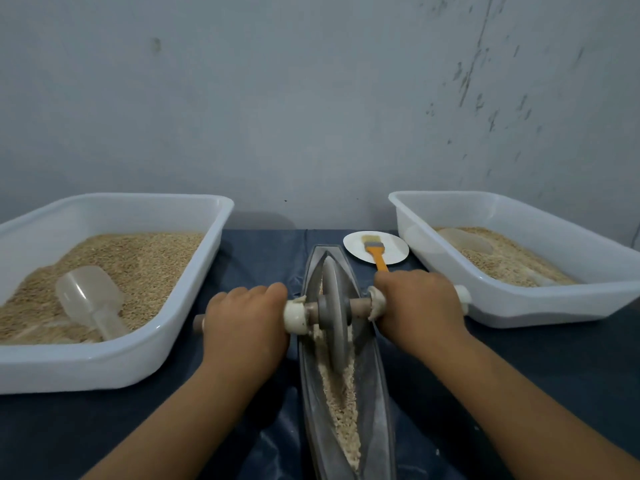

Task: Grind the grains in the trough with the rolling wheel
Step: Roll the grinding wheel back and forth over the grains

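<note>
A long grey boat-shaped trough [379, 403] runs away from me down the middle of the dark cloth. Pale crushed grains [341, 407] lie along its groove, mostly in the near half. The grey rolling wheel [333, 313] stands upright in the groove, around the trough's far half. A wooden axle with white collars passes through it. My left hand [247, 327] is shut on the axle's left handle. My right hand [420, 308] is shut on the right handle. Both handle ends poke out past my fists.
A white tub [211, 258] at the left holds whole grains and a clear scoop [90, 299]. A second white tub [519, 306] at the right holds ground grains and another scoop [465, 240]. Behind the trough, an orange-handled brush [375, 252] rests on a white plate [394, 245]. A wall stands close behind.
</note>
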### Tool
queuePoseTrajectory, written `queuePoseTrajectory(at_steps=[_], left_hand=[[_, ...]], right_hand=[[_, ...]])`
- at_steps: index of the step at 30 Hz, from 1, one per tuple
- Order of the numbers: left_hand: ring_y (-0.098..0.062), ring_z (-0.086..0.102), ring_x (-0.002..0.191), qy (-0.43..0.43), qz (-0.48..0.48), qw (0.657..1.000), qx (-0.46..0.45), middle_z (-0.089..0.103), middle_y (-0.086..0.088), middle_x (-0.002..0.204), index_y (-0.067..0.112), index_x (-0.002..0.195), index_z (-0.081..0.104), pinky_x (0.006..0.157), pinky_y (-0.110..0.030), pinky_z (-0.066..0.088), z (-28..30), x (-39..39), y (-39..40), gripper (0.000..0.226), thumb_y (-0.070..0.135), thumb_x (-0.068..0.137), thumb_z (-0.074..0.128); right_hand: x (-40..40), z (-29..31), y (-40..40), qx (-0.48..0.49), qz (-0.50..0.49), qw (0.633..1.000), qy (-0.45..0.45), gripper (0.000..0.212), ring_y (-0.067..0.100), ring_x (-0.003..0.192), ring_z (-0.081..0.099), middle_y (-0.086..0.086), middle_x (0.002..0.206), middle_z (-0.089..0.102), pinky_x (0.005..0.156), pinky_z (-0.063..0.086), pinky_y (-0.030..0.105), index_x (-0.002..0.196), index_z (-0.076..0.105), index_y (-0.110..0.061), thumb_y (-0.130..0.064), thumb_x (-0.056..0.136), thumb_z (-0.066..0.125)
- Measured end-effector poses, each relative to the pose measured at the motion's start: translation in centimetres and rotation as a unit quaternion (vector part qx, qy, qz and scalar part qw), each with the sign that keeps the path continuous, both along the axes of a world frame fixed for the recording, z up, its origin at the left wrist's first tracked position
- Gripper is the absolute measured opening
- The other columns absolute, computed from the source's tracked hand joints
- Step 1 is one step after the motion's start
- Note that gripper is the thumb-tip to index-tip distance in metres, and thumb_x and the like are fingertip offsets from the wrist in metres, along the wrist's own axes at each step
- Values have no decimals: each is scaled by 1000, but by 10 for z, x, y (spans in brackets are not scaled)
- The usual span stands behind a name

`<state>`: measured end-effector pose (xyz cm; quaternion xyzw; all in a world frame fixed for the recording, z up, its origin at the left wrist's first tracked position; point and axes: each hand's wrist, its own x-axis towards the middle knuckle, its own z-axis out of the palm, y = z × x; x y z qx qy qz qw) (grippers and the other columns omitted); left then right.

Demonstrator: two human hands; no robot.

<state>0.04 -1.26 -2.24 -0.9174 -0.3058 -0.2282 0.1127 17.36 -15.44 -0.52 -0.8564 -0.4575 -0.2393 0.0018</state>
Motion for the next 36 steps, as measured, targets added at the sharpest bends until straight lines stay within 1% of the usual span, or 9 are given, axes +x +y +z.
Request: queuePoseTrajectory(at_steps=[5,12,16,19,21,24,28,32,36], left_hand=[[-16,41,63,3,19,1000,-23,36,9,62,29,76,38,60,-31,25,6,9,9,22,30,81,59],[-21,32,48,-47,-69,996,44,40,4,51,21,62,40,53,-31,24,0,-16,-16,39,12,51,76],[-19,37,57,5,-25,999,30,39,9,58,25,69,39,60,-32,25,9,4,-5,31,22,69,70],[-17,39,65,19,3,1000,8,33,8,63,28,75,33,64,-31,27,11,14,6,24,29,82,56],[-17,43,66,1,4,1000,-12,40,9,65,28,76,36,64,-31,28,10,8,4,22,29,81,58],[-20,37,53,-43,-47,998,0,42,7,57,23,68,38,57,-32,26,3,-10,-10,34,17,66,71],[-22,34,45,-62,-84,993,46,39,3,50,20,62,40,52,-31,24,-1,-23,-20,36,9,50,73],[-19,38,53,0,-38,999,39,36,9,56,25,67,39,58,-32,25,8,1,-5,32,21,68,71],[-18,41,63,6,-2,1000,4,37,9,63,28,75,37,62,-32,25,9,13,5,21,28,81,57]], right_hand=[[2,8,11,11,-2,999,46,29,19,65,45,-8,63,38,60,32,30,69,35,-28,-27,81,61],[-21,-16,-32,48,1,998,-30,49,16,49,31,-11,54,26,50,19,29,66,32,-31,-28,57,80],[-5,-12,-12,20,-37,998,54,23,16,64,45,-10,67,42,56,29,32,77,37,-32,-34,84,59],[-2,1,3,9,-31,996,87,16,19,70,46,-6,81,57,60,32,33,85,43,-31,-31,85,59],[-8,6,1,12,-26,997,65,15,19,70,45,-6,77,52,61,31,33,88,45,-31,-29,84,60],[-20,-1,-17,22,-12,1000,12,27,17,63,39,-9,65,34,59,26,33,79,38,-30,-30,79,64],[-27,-13,-37,52,26,997,-41,52,15,48,30,-11,55,26,50,17,27,66,33,-29,-26,50,83],[-7,-10,-13,18,-23,998,50,20,18,65,46,-9,67,42,56,29,32,80,40,-31,-30,83,59],[-3,1,5,18,-18,998,66,10,20,70,49,-6,71,50,60,34,32,84,50,-29,-29,83,59]])
